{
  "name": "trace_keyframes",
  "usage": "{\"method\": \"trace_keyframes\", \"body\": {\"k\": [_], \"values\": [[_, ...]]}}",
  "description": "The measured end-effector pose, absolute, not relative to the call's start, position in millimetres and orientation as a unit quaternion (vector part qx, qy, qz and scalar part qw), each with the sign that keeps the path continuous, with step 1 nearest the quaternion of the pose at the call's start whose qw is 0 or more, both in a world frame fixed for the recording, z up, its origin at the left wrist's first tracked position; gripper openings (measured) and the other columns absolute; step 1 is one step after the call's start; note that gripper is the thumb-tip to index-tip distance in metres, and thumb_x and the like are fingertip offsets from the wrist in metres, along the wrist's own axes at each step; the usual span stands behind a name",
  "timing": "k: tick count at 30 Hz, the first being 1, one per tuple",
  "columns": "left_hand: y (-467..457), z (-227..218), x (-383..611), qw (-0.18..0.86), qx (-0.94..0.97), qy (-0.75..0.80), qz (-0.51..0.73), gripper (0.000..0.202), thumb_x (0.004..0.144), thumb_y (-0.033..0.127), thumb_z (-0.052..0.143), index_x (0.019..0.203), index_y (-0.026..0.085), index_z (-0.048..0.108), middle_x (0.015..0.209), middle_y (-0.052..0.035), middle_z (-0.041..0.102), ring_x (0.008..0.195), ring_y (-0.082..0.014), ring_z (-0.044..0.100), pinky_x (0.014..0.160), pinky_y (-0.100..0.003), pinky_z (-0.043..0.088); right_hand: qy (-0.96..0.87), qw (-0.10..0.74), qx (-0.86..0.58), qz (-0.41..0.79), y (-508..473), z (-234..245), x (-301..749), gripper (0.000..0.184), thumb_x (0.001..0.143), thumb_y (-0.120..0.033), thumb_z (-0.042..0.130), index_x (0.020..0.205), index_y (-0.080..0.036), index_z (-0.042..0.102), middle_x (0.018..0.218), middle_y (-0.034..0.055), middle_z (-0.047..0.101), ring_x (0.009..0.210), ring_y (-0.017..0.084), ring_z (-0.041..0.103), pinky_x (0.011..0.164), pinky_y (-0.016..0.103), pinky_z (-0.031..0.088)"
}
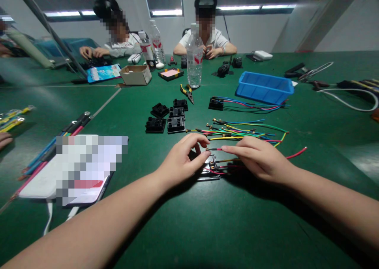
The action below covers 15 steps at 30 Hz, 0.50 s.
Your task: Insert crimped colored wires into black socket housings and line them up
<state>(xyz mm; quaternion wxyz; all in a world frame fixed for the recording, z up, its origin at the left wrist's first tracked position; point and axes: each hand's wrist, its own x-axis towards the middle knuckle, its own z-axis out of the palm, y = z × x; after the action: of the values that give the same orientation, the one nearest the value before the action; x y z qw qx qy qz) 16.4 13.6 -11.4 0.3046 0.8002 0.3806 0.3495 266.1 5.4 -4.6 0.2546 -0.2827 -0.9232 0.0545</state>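
Note:
My right hand (260, 156) pinches a red wire (218, 149) with a dark sleeve and a small metal terminal. The wire's free red end sticks out beyond my wrist. Facing that terminal, my left hand (185, 152) curls its thumb and fingers around a small housing (211, 165), whose dark, shiny edge shows below the thumb. Several wires run from the housing toward the right, under my right hand. Just beyond both hands lies a loose bunch of coloured wires (237, 131) with terminals. My left palm hides most of the housing.
Several black housings (176, 124) sit beyond my left hand. Farther off are pliers (187, 94), a water bottle (194, 60), a wired housing (216, 103) and a blue bin (263, 88). A phone (89, 182) lies at left. Two people sit across the table.

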Motion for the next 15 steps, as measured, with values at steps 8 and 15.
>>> {"method": "trace_keyframes", "body": {"k": [8,15], "values": [[11.4,-7.8,15.5,0.259,0.828,0.347,0.356,0.012,0.090,0.020,0.057,0.096,0.018,0.066,0.093,-0.0038,0.070,0.089,-0.0153,0.063,0.083,-0.030,0.048,-0.922,0.252,-0.292,0.037,4.0,-6.6,264.2,0.044,0.090,-0.008,0.039,0.127,-0.023,0.059,0.091,0.0076,0.066,0.078,0.018,0.057,0.068,0.030,0.048],[12.0,-2.2,13.2,0.221,0.839,0.362,0.342,0.012,0.090,0.019,0.057,0.092,0.018,0.068,0.092,-0.0052,0.072,0.089,-0.0172,0.064,0.085,-0.032,0.047,-0.937,0.201,-0.284,-0.018,-1.0,-5.1,261.4,0.043,0.092,-0.019,0.047,0.134,-0.021,0.055,0.095,0.0095,0.066,0.082,0.020,0.055,0.072,0.033,0.045]]}}
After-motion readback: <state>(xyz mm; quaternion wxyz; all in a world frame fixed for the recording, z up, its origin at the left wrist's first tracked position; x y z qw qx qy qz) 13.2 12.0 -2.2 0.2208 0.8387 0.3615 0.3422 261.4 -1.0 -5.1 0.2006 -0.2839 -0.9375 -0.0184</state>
